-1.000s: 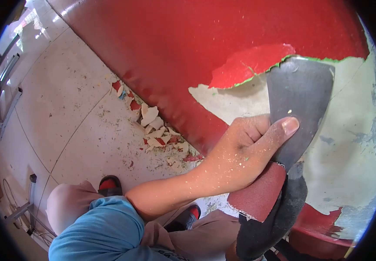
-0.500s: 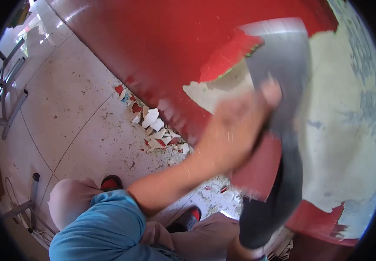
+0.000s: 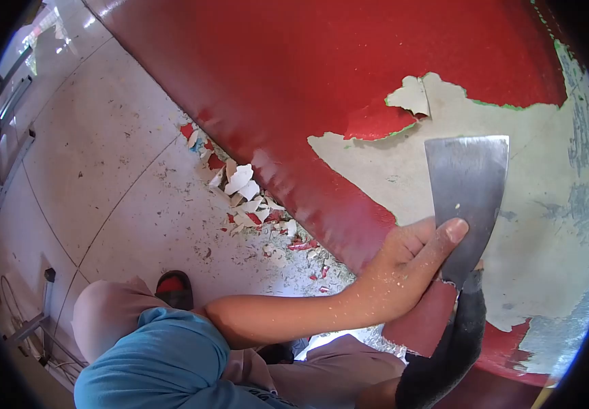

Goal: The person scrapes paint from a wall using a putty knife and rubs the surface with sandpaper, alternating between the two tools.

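Note:
A wide steel scraper (image 3: 470, 180) stands blade up in front of the wall, its handle hidden. My left hand (image 3: 420, 262), bare, is closed on the lower blade, thumb across the metal and fingers curled beside it. Below, in a black glove with fingertips bare, my right hand (image 3: 470, 293) closes round the handle end. A dull red flake (image 3: 424, 320) of paint hangs under my left hand; what holds it I cannot tell. Beyond the blade, red paint (image 3: 294, 61) meets a stripped pale patch (image 3: 539, 225) with a ragged edge, where a curled paint chip (image 3: 410, 95) sticks out.
Paint chips and crumbs (image 3: 243, 187) lie along the foot of the wall on the tiled floor (image 3: 131, 170). Metal ladder-like frames (image 3: 8, 129) stand at the left. My knee (image 3: 110, 317) and a dark shoe (image 3: 174, 290) show below.
The scraper and both hands have come down from the upper edge of the stripped patch. The curled paint chip, hidden behind the blade before, now shows. The motion blur is gone.

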{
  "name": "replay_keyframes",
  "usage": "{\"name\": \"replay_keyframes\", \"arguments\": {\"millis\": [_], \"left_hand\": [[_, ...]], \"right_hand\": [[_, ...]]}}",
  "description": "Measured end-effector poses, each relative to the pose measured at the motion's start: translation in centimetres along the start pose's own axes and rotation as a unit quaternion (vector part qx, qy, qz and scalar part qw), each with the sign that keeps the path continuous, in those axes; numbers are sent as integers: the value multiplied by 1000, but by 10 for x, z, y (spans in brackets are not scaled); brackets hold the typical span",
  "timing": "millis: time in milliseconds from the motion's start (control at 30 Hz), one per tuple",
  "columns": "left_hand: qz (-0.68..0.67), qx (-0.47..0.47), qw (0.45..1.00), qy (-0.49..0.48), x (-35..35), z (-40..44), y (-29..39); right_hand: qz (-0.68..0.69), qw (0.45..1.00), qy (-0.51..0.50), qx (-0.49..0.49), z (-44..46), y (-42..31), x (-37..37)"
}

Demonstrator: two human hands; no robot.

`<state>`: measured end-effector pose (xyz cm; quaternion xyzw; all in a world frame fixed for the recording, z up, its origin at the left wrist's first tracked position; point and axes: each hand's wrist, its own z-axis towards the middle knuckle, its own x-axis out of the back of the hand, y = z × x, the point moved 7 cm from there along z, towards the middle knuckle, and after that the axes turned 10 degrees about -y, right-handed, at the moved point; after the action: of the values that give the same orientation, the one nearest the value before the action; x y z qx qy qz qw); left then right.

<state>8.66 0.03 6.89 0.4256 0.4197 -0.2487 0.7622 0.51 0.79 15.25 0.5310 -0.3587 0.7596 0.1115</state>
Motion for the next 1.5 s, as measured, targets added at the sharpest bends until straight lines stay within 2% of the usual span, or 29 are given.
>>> {"name": "replay_keyframes", "arguments": {"millis": [133, 200, 233, 300, 367, 467, 500, 533, 567, 633, 700, 733, 767, 800, 833, 867, 933, 1000, 1033, 1100, 1167, 1200, 1233, 1267, 1300, 1467, 1500], "left_hand": [[53, 59, 996, 47, 10, -3, -15], [2, -56, 991, 125, 20, 0, -2], [5, -57, 990, 126, 27, 2, 5], [25, -51, 989, 134, 45, 5, 25], [26, -66, 988, 134, 48, 5, 28], [16, -56, 987, 150, 37, -3, 22], [11, -46, 985, 167, 34, -6, 19], [82, -65, 979, 174, 34, -8, 14], [52, -78, 983, 161, 31, -5, 2], [81, -43, 983, 162, 33, -4, -4], [276, -60, 937, 208, 51, -8, 22], [269, -74, 927, 249, 62, -7, 36], [140, -81, 948, 273, 65, -8, 47], [136, -74, 949, 274, 79, -7, 59], [24, -130, 967, 219, 72, -2, 65], [43, -119, 967, 222, 73, -6, 67], [64, -104, 968, 220, 77, -11, 61], [52, -81, 958, 271, 89, -19, 38], [19, -131, 955, 264, 74, -20, 36], [51, -110, 958, 262, 67, -24, 11], [3, -68, 971, 228, 45, -23, -6], [-22, -70, 970, 233, 31, -22, -6], [-28, -71, 969, 236, 31, -20, -17], [-33, -41, 979, 197, 31, -14, -35], [-37, -11, 987, 158, 25, -11, -42], [1, -9, 983, 184, 32, -15, -38], [107, -40, 967, 230, 49, -16, -22]], "right_hand": [[-109, 993, -19, 29, 3, 4, -3], [-103, 988, -62, 99, 12, -6, -13], [-101, 988, -62, 101, 18, -7, -20], [16, 994, -38, 103, 29, -8, -34], [22, 996, -48, 73, 33, -14, -33], [18, 994, -56, 88, 26, -15, -29], [8, 991, -51, 121, 21, -12, -25], [-2, 987, -48, 156, 17, -12, -23], [-3, 986, -50, 158, 15, -11, -20], [-9, 994, -91, 59, 14, 1, -19], [2, 994, -85, 72, 27, 5, -35], [37, 987, -71, 138, 36, -7, -48], [77, 975, -54, 202, 42, -20, -57], [96, 977, -74, 178, 50, -25, -70], [116, 977, -96, 152, 54, -27, -79], [28, 975, -107, 194, 52, -31, -84], [49, 975, -131, 172, 49, -32, -80], [61, 972, -160, 159, 45, -31, -75], [42, 968, -151, 194, 42, -29, -67], [16, 963, -153, 223, 30, -23, -49], [-109, 962, -166, 187, 19, -16, -32], [-113, 961, -171, 187, 13, -12, -28], [-102, 975, -120, 158, 9, -6, -16], [-90, 985, -67, 129, 8, -1, -6], [-92, 985, -70, 129, 10, 0, -6], [-84, 982, -110, 125, 17, 6, -13], [-81, 983, -109, 126, 22, 5, -23]]}}
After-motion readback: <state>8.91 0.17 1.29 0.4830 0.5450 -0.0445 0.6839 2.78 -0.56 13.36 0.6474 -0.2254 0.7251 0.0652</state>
